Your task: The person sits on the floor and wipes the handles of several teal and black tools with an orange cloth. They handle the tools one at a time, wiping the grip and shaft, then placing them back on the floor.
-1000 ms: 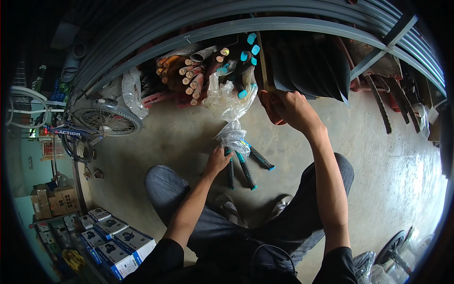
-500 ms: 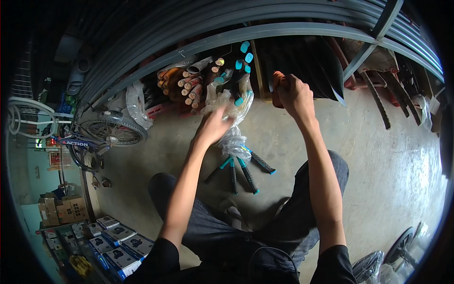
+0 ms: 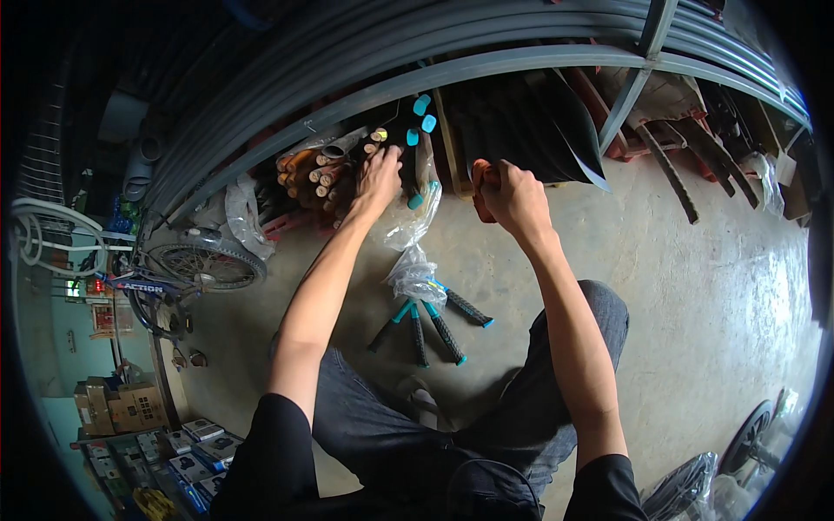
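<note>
My right hand (image 3: 514, 195) is closed around an orange object (image 3: 483, 207), perhaps a tool handle; the rest of it is hidden by the fingers. My left hand (image 3: 380, 181) reaches to the rack with fingers extended, beside a stack of round wooden handles (image 3: 320, 181). Whether its fingertips touch them I cannot tell. Right of that hand, clear plastic wrap (image 3: 415, 227) trails down to the floor. It is bunched around several black textured handles (image 3: 443, 333) with teal ends, fanned out toward my feet. More teal-capped ends (image 3: 427, 123) stick out of the rack.
A grey metal rack beam (image 3: 486, 62) crosses above the stock. Black curved sheets (image 3: 539, 130) stand behind my right hand. A bicycle (image 3: 213, 263) is at the left, boxes (image 3: 195, 460) at the lower left. Wrapped items (image 3: 682, 486) lie at the lower right.
My left hand has moved off the plastic wrap, up and left to the wooden handles. My right hand still holds the orange object. The view has shifted slightly.
</note>
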Demonstrator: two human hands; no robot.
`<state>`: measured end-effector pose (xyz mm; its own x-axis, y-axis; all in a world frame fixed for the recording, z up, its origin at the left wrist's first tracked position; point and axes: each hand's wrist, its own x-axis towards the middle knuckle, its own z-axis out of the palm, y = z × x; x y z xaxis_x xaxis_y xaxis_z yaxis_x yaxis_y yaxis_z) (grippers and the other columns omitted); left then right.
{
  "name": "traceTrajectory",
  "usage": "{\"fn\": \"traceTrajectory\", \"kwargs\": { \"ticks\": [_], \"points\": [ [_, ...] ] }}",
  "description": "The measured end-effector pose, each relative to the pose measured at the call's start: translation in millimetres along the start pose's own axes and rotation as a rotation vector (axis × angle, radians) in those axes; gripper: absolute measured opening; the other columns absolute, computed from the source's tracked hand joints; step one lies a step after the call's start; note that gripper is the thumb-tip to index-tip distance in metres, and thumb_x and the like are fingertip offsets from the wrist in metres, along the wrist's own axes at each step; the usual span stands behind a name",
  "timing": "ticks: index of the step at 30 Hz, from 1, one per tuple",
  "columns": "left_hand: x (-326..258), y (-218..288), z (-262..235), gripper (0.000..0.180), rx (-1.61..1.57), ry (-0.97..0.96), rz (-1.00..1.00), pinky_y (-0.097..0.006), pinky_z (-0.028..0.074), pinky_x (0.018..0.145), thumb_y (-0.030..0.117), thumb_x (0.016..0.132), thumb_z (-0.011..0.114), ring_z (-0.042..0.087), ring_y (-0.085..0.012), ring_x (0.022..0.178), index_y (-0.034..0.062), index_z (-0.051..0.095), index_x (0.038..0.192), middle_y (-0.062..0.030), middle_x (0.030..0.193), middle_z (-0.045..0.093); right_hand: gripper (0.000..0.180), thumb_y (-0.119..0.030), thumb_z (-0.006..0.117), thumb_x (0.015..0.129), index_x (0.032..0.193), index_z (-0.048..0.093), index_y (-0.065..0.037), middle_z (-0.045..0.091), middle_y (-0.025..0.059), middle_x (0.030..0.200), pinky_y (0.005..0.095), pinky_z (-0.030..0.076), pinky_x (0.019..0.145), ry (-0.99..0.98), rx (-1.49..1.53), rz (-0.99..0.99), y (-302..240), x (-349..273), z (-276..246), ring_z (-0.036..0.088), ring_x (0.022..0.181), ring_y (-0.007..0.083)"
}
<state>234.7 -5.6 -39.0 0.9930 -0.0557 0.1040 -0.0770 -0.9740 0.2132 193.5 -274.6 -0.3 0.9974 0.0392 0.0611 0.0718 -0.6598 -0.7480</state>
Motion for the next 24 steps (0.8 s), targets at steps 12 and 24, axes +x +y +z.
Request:
{"fn": "traceTrajectory", "kwargs": {
  "ticks": [12,24],
  "points": [
    [-152.2,24.4,-140.3,0.015,-0.079,0.569,0.257,-0.039,0.049,0.083,-0.009,0.081,0.061,0.061,-0.0312,0.095,0.0003,0.058,0.093,-0.0135,0.1,0.065,0.032,-0.031,0.061,0.084,0.089,0.064,0.0,0.066,0.0239,0.077,0.0463,0.053,0.069,-0.253,0.209,0.012,-29.0,-13.6,6.3,0.065,0.072,0.0424],
    [-241.6,28.3,-115.0,0.013,-1.454,0.528,-0.404,-0.037,0.045,0.093,0.012,0.096,0.059,0.056,-0.0187,0.102,0.0056,0.052,0.105,-0.0129,0.118,0.057,0.027,-0.027,0.048,0.097,0.094,0.061,-0.004,0.069,0.0046,0.078,0.0273,0.045,0.062,-0.739,1.053,0.105,-57.0,-15.0,-9.7,0.058,0.071,0.0093]
  ]
}}
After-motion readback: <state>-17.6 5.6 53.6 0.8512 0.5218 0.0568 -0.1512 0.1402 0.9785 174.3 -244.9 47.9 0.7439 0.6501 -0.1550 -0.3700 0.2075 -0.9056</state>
